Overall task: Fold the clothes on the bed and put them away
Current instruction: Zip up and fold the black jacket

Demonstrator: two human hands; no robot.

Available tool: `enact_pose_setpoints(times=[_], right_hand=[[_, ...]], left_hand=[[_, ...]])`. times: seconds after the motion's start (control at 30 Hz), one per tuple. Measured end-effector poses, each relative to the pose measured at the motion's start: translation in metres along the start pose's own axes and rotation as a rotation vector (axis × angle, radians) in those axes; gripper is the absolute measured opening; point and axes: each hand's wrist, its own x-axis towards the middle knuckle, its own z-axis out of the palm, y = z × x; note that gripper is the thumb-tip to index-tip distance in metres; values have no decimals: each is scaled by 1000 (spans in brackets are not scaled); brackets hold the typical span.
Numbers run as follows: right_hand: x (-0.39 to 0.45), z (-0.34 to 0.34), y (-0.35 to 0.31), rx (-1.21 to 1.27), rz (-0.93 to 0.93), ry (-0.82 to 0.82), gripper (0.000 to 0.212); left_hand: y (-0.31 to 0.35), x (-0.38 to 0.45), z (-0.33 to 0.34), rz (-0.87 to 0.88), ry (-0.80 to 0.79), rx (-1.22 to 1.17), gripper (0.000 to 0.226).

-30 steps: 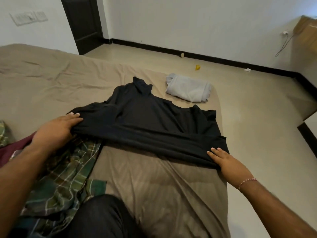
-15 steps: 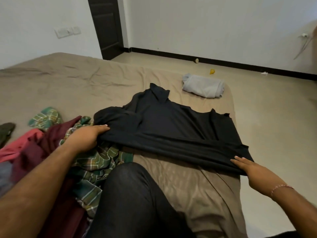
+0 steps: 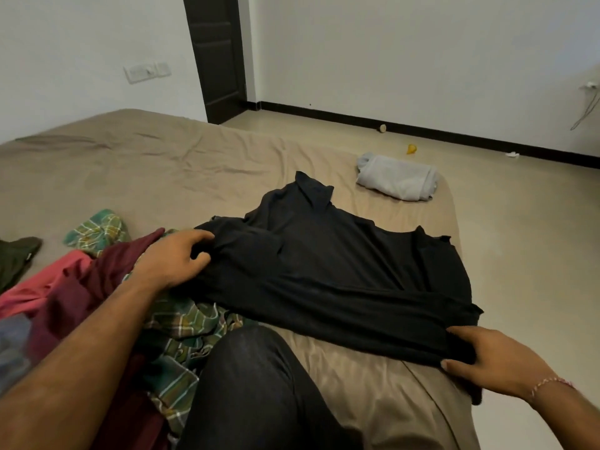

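Note:
A black top (image 3: 337, 274) lies spread on the tan bed (image 3: 168, 170), its near half folded over itself. My left hand (image 3: 175, 258) grips the garment's left edge, fingers curled into the cloth. At the lower right, near the bed's edge, my right hand (image 3: 487, 362) pinches the fold's other end between thumb and fingers. A folded grey garment (image 3: 397, 177) sits at the bed's far corner. Unfolded clothes are piled at my left: a green plaid shirt (image 3: 175, 323), a maroon piece (image 3: 97, 287) and a pink one (image 3: 42, 284).
My knee in dark trousers (image 3: 256, 384) rests on the bed below the black top. A dark olive garment (image 3: 16, 258) lies at the far left. The floor (image 3: 519, 222) runs along the right, with small yellow and white bits near the black skirting. A dark door (image 3: 217, 56) stands behind the bed.
The view has swung left and up, revealing more of the pile. Both hands have gone from lying flat on the black top's ends to gripping them, and the right end is lifted slightly.

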Motion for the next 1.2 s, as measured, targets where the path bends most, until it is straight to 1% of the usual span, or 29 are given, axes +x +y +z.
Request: enact_pose_setpoints(times=[0.03,0.1,0.17,0.23,0.33,0.4,0.47,0.53,0.57,0.63,0.67,0.7,0.73,0.77,0.8,0.87,0.9,0.97,1.07,1.13,1.2], right_hand=[[4,-5,-2,18,-2,45,79],[19,-14,-9,103,-9,156,66],[43,-20,-16,179,-9,237,56],[69,-24,-26,243,-7,296,52],[117,-33,-24,341,29,380,49],[146,-36,-18,367,49,412,48],[178,-38,-2,381,69,423,49],[202,-42,11,396,74,425,54],[212,-42,16,391,76,421,61],[230,-38,27,345,42,400,77],[241,-34,32,305,12,376,83],[248,-32,35,256,-11,345,86],[254,-30,39,208,-25,321,84],[260,-30,44,163,-32,313,76],[262,-35,48,120,-28,329,62],[259,-47,53,79,25,365,34],[258,-50,55,94,50,373,25],[254,-52,58,135,80,393,17],[244,-57,71,200,161,433,12],[236,-61,82,222,217,485,10],[227,-57,86,213,254,548,7]], left_hand=[[6,10,2,7,26,7,47],[25,34,11,34,31,10,39],[53,65,25,84,-21,0,40],[84,93,42,158,-106,4,44],[139,144,84,294,-207,15,41],[172,169,109,358,-272,38,44],[202,201,138,445,-355,143,49],[222,228,156,533,-391,259,54],[228,241,162,550,-395,263,59],[238,270,174,541,-446,224,72],[240,287,180,530,-509,229,79],[240,300,183,528,-572,256,85],[240,314,186,532,-618,302,89],[240,326,187,539,-644,361,90],[239,335,187,557,-642,427,87],[236,349,184,596,-594,562,69],[233,355,181,586,-574,630,59],[221,365,173,465,-561,743,44],[194,368,155,228,-576,843,38],[176,362,144,183,-556,842,37],[161,351,128,224,-515,853,31]])
